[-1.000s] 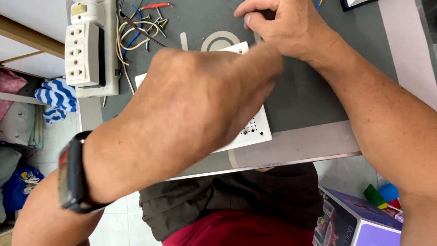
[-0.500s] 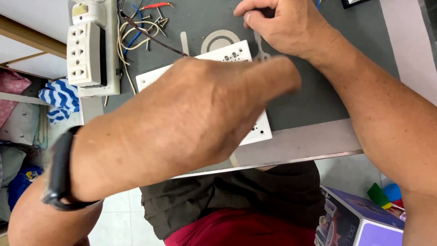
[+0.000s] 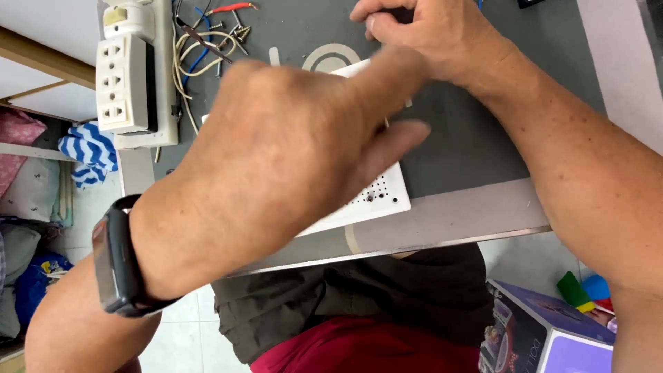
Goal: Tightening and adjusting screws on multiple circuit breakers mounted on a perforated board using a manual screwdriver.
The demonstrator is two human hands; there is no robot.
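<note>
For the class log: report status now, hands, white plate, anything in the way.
Left hand over the white perforated plate, grip hidden. Right hand closed at plate's far edge; contents unseen. Loose wires and power strip lie alongside.

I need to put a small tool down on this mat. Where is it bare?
Bare grey mat lies right of the white perforated plate, under the right forearm. The top left is crowded: loose wires and screws beside the white power strip.
</note>
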